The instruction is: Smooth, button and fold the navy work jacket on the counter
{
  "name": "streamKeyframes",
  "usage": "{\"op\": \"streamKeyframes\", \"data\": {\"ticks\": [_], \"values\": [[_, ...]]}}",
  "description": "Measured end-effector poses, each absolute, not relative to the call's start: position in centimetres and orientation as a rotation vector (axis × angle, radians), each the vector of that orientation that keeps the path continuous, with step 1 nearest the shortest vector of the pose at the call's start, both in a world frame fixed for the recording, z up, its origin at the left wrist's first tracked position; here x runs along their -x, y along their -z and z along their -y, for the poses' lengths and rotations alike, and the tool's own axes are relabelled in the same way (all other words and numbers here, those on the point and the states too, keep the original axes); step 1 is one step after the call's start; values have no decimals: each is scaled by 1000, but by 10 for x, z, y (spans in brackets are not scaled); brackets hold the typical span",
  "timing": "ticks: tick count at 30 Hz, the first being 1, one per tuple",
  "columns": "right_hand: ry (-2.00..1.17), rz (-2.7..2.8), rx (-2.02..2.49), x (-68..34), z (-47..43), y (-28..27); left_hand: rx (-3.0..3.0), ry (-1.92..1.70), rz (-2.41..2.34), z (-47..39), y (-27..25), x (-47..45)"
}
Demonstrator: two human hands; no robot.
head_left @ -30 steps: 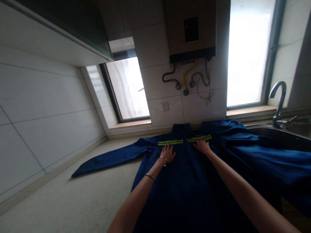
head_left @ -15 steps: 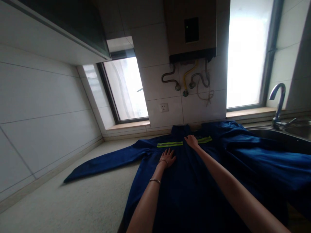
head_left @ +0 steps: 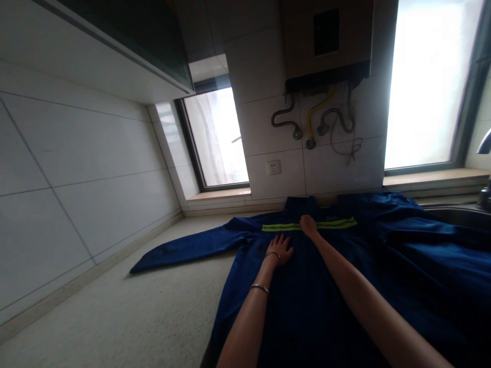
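A dark blue work jacket lies spread out, its collar toward the wall and a yellow-green stripe across the chest. My left hand rests flat on the chest just below the stripe, fingers spread, with bangles at the wrist and on the forearm. Closed on the jacket's front edge, my right hand is at the middle of the stripe, below the collar. The fingertips of that hand are hidden. One sleeve stretches out to the left; the other side is bunched at the right.
The pale countertop runs along the tiled wall. At the right edge are a sink and part of a faucet. A water heater with pipes hangs above, and a wall cabinet juts out at upper left.
The view has swung left. My right hand has shifted slightly left with the jacket's front edge, and the stripe's two halves now nearly meet. My left hand stays flat on the chest.
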State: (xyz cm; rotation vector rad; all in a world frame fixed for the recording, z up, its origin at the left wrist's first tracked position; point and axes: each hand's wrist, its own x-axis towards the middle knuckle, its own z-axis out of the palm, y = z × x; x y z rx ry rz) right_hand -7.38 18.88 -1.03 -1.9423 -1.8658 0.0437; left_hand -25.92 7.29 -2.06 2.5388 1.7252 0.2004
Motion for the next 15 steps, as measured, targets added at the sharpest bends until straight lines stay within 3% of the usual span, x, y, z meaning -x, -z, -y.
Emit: {"op": "streamKeyframes", "data": {"ticks": [15], "values": [[-25,1985,1856,64,-204,24,-2557,-191,-1740,-76,22,258]]}}
